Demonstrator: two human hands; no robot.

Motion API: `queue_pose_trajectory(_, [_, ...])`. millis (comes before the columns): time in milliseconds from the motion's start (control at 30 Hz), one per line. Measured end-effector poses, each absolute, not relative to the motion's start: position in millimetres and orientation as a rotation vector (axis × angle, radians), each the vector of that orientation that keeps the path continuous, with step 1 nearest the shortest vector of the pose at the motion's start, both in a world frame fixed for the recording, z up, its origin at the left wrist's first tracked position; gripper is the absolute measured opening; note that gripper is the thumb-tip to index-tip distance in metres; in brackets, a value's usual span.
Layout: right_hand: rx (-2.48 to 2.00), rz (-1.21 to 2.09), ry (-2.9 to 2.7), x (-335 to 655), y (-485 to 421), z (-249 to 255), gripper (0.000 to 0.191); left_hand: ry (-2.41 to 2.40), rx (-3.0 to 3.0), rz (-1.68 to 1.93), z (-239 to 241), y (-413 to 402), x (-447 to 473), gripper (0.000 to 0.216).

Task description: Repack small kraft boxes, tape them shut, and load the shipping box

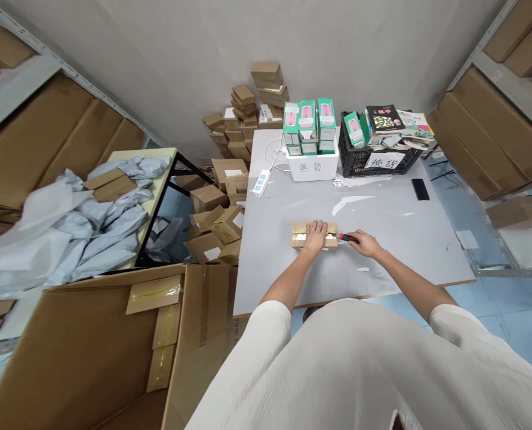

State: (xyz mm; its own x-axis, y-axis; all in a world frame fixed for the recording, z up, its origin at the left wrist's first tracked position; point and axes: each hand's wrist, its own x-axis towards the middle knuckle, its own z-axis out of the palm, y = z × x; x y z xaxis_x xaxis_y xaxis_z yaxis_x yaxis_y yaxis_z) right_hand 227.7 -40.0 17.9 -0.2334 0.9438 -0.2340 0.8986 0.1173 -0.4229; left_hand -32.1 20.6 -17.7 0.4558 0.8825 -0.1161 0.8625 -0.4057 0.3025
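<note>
A small brown cardboard box (299, 234) with shiny tape along its top lies on the grey table (274, 275). My left hand (316, 235) rests on top of the box, its fingers stretched over the lid. In my right hand (366, 243) is a red and black utility knife (347, 237), held from the right. The knife's tip reaches the right end of the box, at the taped seam. How deep the blade goes, I cannot tell.
Behind stand a white bin (313, 168) of green-and-pink boxes and a black crate (377, 161) of books. A phone (420, 189) lies right; a power strip (261, 183) lies left. A large open carton (203, 334) stands left of the table, near piled boxes (223, 224).
</note>
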Motion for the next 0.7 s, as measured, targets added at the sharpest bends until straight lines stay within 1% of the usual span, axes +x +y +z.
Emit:
queue_pose_trajectory(100, [-1.879, 0.722, -2.290, 228.9, -39.7, 11.6, 0.043, 1.483, 2.397, 0.103, -25.3, 20.7, -33.5, 0.060])
queue_pose_trajectory(367, [-1.776, 0.519, -2.378, 248.3, -34.1, 1.8, 0.041, 1.514, 2.409, 0.147, -48.0, 20.7, -33.6, 0.062])
queue_pose_trajectory(533, [-1.728, 0.552, -2.377, 245.1, -29.6, -7.3, 0.039, 1.512, 2.404, 0.196, -52.1, 17.4, -36.7, 0.064])
queue_pose_trajectory(600, [-1.736, 0.567, -2.322, 250.0, -28.0, -9.6, 0.039, 1.513, 2.404, 0.198, -50.9, 16.1, -37.4, 0.063])
queue_pose_trajectory(700, [-1.862, 0.489, -2.095, 266.1, -23.9, -8.8, 0.043, 1.512, 2.401, 0.200, -47.2, 14.2, -36.2, 0.061])
